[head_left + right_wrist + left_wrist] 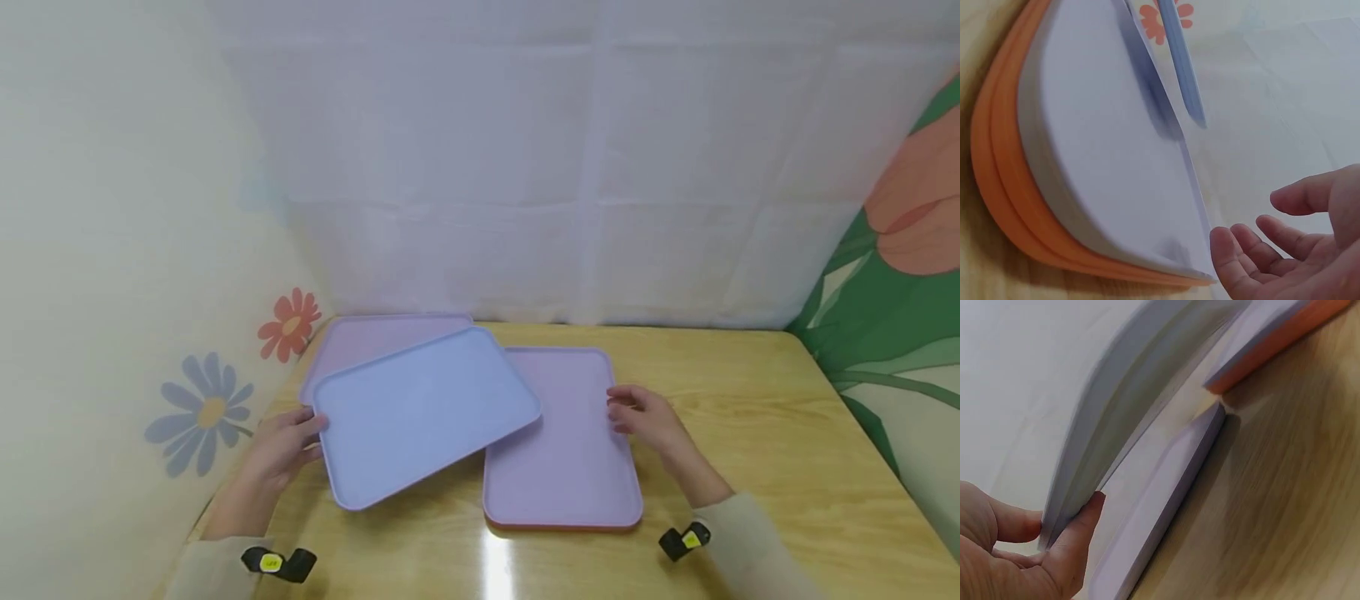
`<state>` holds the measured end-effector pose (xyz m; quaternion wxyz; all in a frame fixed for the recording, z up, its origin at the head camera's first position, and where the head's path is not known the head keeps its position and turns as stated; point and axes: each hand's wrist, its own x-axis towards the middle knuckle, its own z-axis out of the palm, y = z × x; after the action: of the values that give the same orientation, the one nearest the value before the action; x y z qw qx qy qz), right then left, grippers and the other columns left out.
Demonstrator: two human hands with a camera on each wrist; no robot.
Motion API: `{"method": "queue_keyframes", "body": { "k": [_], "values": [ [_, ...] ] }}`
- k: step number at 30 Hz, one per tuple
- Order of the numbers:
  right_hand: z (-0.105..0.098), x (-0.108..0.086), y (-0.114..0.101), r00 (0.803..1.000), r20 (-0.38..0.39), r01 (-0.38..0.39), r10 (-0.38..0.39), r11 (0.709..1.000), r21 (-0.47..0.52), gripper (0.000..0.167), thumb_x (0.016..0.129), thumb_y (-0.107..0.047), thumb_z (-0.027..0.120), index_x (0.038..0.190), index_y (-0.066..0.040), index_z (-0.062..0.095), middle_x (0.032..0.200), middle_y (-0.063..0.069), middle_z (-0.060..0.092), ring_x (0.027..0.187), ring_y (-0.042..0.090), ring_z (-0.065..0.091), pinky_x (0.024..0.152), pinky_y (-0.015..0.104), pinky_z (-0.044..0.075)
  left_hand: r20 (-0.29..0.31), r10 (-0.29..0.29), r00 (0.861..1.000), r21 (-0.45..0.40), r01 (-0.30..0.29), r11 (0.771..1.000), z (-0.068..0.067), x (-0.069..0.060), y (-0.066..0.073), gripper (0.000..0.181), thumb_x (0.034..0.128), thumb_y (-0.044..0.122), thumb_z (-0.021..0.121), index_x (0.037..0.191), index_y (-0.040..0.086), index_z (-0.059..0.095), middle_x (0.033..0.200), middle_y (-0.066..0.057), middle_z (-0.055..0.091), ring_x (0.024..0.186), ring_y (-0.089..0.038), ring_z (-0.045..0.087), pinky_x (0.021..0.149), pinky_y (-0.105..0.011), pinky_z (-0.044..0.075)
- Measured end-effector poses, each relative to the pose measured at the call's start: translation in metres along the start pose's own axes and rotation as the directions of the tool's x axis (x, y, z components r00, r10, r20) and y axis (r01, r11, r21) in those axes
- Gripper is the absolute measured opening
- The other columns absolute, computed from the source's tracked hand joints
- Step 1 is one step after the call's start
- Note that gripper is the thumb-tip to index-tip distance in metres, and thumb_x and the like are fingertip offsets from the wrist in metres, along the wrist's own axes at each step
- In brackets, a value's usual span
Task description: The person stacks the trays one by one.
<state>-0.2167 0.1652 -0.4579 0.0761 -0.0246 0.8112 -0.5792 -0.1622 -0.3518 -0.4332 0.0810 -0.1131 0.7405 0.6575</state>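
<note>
A blue rectangular tray (pixel 427 417) is held up at a tilt by my left hand (pixel 281 446), its thumb on top of the short left edge and fingers beneath. In the left wrist view that hand (pixel 1029 544) pinches the tray's rim (pixel 1085 444). The tray's right corner overhangs a lilac tray (pixel 570 450), which lies on top of orange trays (pixel 997 169). Beside the right edge of this stack is my right hand (pixel 641 417), fingers loosely bent and holding nothing. Another lilac tray (pixel 360 342) lies at the back left, partly hidden by the blue one.
The trays lie on a wood-grain table (pixel 735 417). A white cloth (pixel 525 167) hangs along the back edge. Flower-patterned panels stand at left (pixel 112 250) and right (pixel 915 350). Black wrist straps (pixel 277 563) sit over both sleeves.
</note>
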Motion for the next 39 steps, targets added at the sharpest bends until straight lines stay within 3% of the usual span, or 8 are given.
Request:
{"method": "queue_keyframes", "body": {
  "k": [8, 15, 20, 26, 31, 34, 39],
  "values": [
    [0.013, -0.005, 0.0, 0.993, 0.111, 0.028, -0.038, 0.995, 0.091, 0.043, 0.099, -0.008, 0.061, 0.134, 0.015, 0.05, 0.128, 0.032, 0.06, 0.106, 0.025, 0.066, 0.089, 0.035, 0.058, -0.016, -0.002, 1.0, -0.1, 0.001, 0.995, 0.031, 0.007, 0.004, 0.058, 0.1072, 0.009, 0.044, 0.149, -0.021, 0.018, 0.097, 0.006, 0.062, 0.087, -0.003, 0.062, 0.077, -0.021, 0.058],
    [0.028, -0.006, -0.004, 0.986, 0.164, -0.022, -0.014, 0.977, 0.212, 0.051, 0.098, -0.007, 0.061, 0.14, 0.015, 0.045, 0.134, 0.033, 0.056, 0.104, 0.018, 0.066, 0.094, 0.036, 0.057, -0.035, 0.012, 0.999, -0.185, -0.018, 0.983, 0.061, 0.011, 0.008, 0.055, 0.1058, 0.004, 0.043, 0.148, -0.021, 0.019, 0.096, 0.004, 0.061, 0.086, -0.004, 0.063, 0.077, -0.021, 0.058],
    [0.037, -0.006, -0.004, 0.987, 0.162, -0.073, 0.021, 0.946, 0.317, 0.053, 0.097, -0.005, 0.061, 0.143, 0.013, 0.042, 0.135, 0.033, 0.055, 0.099, 0.017, 0.069, 0.092, 0.036, 0.058, -0.058, 0.013, 0.998, -0.256, -0.027, 0.966, 0.079, 0.011, 0.01, 0.056, 0.1044, 0.001, 0.045, 0.148, -0.02, 0.017, 0.095, 0.002, 0.06, 0.083, -0.004, 0.063, 0.076, -0.021, 0.058],
    [0.046, -0.006, -0.004, 0.989, 0.133, -0.117, 0.064, 0.892, 0.437, 0.06, 0.096, -0.004, 0.059, 0.149, 0.009, 0.035, 0.14, 0.033, 0.052, 0.104, 0.02, 0.069, 0.092, 0.036, 0.059, -0.087, 0.019, 0.996, -0.353, -0.049, 0.934, 0.102, 0.011, 0.016, 0.058, 0.1029, -0.003, 0.044, 0.15, -0.019, 0.013, 0.105, -0.005, 0.055, 0.083, -0.004, 0.065, 0.08, -0.023, 0.06],
    [0.053, -0.004, -0.009, 0.99, 0.114, -0.134, 0.085, 0.821, 0.555, 0.061, 0.098, -0.004, 0.057, 0.152, 0.006, 0.031, 0.142, 0.032, 0.05, 0.108, 0.023, 0.068, 0.098, 0.041, 0.055, -0.106, 0.032, 0.994, -0.424, -0.074, 0.903, 0.119, 0.011, 0.019, 0.051, 0.1018, -0.007, 0.044, 0.146, -0.015, 0.019, 0.102, -0.004, 0.055, 0.081, -0.007, 0.066, 0.079, -0.025, 0.06],
    [0.057, -0.003, -0.013, 0.992, 0.095, -0.125, 0.083, 0.779, 0.615, 0.058, 0.1, -0.004, 0.054, 0.151, 0.008, 0.03, 0.134, 0.028, 0.058, 0.106, 0.022, 0.068, 0.1, 0.044, 0.054, -0.104, 0.047, 0.993, -0.44, -0.089, 0.894, 0.128, 0.009, 0.02, 0.049, 0.1012, -0.007, 0.045, 0.144, -0.013, 0.022, 0.101, -0.003, 0.056, 0.081, -0.008, 0.066, 0.078, -0.025, 0.06],
    [0.062, -0.003, -0.018, 0.995, 0.049, -0.1, 0.091, 0.729, 0.677, 0.055, 0.101, -0.003, 0.051, 0.15, 0.011, 0.03, 0.11, 0.008, 0.068, 0.097, 0.017, 0.069, 0.095, 0.041, 0.057, -0.105, 0.058, 0.993, -0.454, -0.1, 0.885, 0.142, 0.007, 0.02, 0.052, 0.1003, -0.008, 0.046, 0.145, -0.012, 0.021, 0.102, -0.004, 0.055, 0.08, -0.009, 0.066, 0.076, -0.025, 0.061]
  ]
}}
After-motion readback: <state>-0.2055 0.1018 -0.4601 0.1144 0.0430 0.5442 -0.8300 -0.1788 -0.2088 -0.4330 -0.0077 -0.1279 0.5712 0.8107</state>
